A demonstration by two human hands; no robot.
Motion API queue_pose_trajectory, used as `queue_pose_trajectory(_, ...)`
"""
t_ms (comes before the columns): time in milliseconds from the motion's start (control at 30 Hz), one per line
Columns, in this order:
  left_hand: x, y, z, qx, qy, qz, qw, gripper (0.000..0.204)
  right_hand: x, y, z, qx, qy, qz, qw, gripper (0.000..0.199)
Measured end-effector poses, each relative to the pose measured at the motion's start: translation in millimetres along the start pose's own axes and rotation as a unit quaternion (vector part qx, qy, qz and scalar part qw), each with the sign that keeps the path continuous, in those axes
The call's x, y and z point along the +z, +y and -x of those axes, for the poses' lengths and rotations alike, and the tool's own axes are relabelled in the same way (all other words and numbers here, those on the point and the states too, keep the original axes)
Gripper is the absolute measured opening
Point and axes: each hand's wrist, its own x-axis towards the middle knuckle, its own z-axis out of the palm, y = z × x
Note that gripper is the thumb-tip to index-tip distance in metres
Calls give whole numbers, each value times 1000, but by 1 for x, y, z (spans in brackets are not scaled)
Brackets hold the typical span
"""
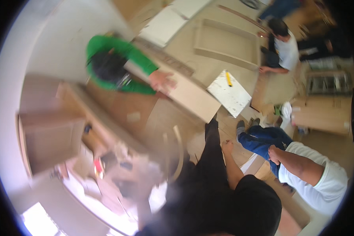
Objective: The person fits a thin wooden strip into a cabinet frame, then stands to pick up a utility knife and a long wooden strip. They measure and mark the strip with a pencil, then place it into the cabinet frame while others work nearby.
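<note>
My right hand (227, 146) hangs beside my dark trouser leg, its fingers curled in. Whatever it may hold is too small to make out. At the lower left a blurred, skin-coloured shape may be my left forearm (144, 210); the hand at its end is smeared by motion. Ahead of me lies a long beige board (190, 96). A person in a green top (139, 59) leans over it with a spread hand (162, 81) on its surface. Just beyond the board's near end, a white panel (234, 98) carries a yellow tool (228, 78).
A person in a white shirt (289, 55) crouches by a rectangular wooden frame (226, 59). Another person in jeans (265, 141) stands close on my right. A cabinet box (51, 145) and cluttered, blurred pieces are at left. A cardboard box (322, 114) stands at right.
</note>
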Motion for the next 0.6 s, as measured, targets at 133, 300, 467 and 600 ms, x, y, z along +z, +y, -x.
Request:
queue_pose_trajectory(133, -15, 44, 29, 17, -155, -62, 986, 28, 3, -37, 79, -208, -93, -104, 968, 41)
queue_pose_trajectory(300, -34, 84, 58, 49, -247, -98, 963, 38, 8, -111, 145, -77, -299, -277, 910, 41)
queue_pose_trajectory(467, -32, 79, 74, 203, -349, -9, 915, 37, -7, -139, 177, 13, -422, -393, 817, 42)
queue_pose_trajectory(600, -42, 74, 93, 192, -422, -15, 886, 42, -21, -132, 183, 31, -459, -418, 783, 43)
